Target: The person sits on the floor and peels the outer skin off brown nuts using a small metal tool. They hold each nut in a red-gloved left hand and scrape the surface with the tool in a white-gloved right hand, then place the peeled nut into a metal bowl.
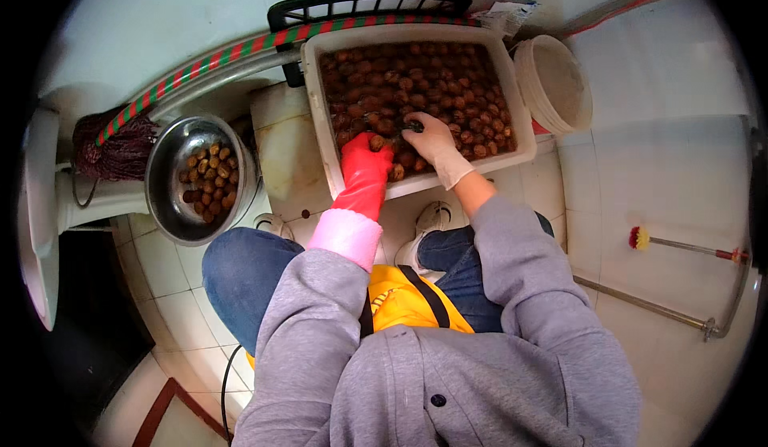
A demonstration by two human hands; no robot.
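Observation:
A white plastic tub [318, 111] before me holds brown walnuts [420, 87] in dark water. My left hand [365, 168], in a red rubber glove with a pink cuff, is at the tub's near left corner. Its fingers are closed around one walnut [377, 142]. To the right of it, my right hand [433, 144] wears a thin pale glove. Pinched in its fingertips is a small dark object [414, 126], too unclear to name. The two hands are close together but apart, just above the floating nuts.
At left, a steel basin [165, 207] contains several walnuts, with a mop [114, 147] behind it. A white bucket [555, 87] stands right of the tub. A striped pole [240, 51] and black plastic rack [366, 3] are behind. A metal pipe [642, 306] runs along the right wall.

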